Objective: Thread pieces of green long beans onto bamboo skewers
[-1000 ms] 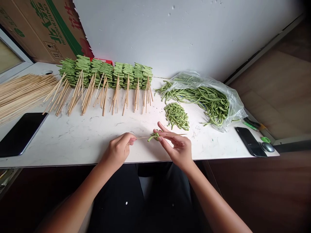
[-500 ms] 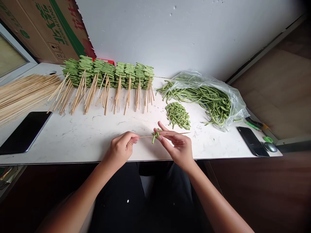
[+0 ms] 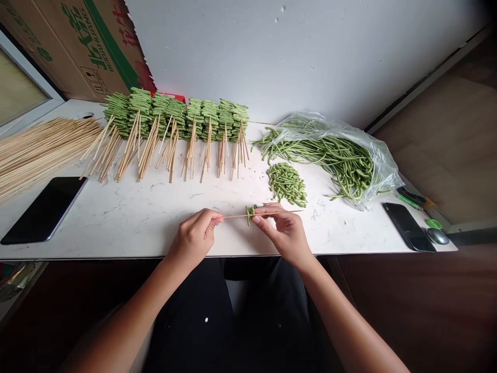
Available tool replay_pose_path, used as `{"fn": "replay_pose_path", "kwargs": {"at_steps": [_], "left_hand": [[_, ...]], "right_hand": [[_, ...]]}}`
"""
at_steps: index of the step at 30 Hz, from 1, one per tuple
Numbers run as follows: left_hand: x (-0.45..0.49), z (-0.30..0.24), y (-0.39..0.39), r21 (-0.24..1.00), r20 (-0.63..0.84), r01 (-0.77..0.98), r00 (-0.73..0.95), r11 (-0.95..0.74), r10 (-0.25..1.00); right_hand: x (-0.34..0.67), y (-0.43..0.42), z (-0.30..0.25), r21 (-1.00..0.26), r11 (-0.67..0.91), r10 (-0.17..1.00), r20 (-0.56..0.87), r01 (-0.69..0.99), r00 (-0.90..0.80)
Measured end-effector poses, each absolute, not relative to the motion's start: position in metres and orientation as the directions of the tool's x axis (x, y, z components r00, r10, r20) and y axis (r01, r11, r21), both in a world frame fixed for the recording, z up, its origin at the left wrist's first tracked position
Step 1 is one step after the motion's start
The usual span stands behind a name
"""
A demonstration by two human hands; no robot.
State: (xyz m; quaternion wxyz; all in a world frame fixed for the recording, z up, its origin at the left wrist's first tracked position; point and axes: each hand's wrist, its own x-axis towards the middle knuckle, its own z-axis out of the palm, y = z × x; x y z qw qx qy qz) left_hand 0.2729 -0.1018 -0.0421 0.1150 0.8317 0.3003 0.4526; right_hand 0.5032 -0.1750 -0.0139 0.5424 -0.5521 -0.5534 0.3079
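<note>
My left hand (image 3: 195,234) pinches one end of a thin wooden skewer (image 3: 234,215), held level above the table's front part. Short cut pieces of green bean (image 3: 248,216) are threaded crosswise on it near the middle. My right hand (image 3: 285,228) has its thumb and fingers closed around a bean piece on the skewer, and the pointed end sticks out to the right past the fingers. Just beyond that hand lies a small heap of cut bean pieces (image 3: 287,184).
Stacked bean skewers (image 3: 194,116) line the back, handles toward me. Loose skewers (image 3: 42,150) and a tablet (image 3: 44,210) lie left. Long beans (image 3: 341,160) spill from a plastic bag (image 3: 382,160) at right, near a phone (image 3: 408,226) and a mouse (image 3: 438,236). A carton (image 3: 89,46) stands back left.
The right fingers, spread a moment ago, have closed in on the bean piece on the skewer. The bean pieces now sit straighter across it. My left hand keeps its pinch.
</note>
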Motion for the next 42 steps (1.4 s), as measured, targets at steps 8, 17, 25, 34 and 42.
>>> {"fn": "replay_pose_path", "kwargs": {"at_steps": [8,17,25,34,42], "left_hand": [[0.271,-0.046,-0.103,0.419,0.706,0.396,0.424,-0.817,0.567],[0.271,-0.047,-0.103,0.417,0.696,0.4,0.437,-0.816,0.57],[0.273,-0.043,-0.103,0.415,0.708,0.405,0.418,-0.814,0.569],[0.273,-0.038,-0.103,0.459,0.695,0.404,0.392,-0.791,0.603],[0.272,-0.04,-0.101,0.489,0.655,0.461,0.366,-0.74,0.661]], "right_hand": [[0.502,-0.175,-0.015,-0.949,0.209,0.943,0.26,0.238,0.208],[0.503,-0.175,-0.017,-0.939,0.21,0.949,0.264,0.273,0.175],[0.505,-0.174,-0.014,-0.948,0.219,0.953,0.259,0.232,0.158],[0.523,-0.173,-0.007,-0.918,0.181,0.967,0.232,0.352,0.107],[0.57,-0.167,-0.017,-0.536,0.076,0.939,0.322,0.841,0.12]]}}
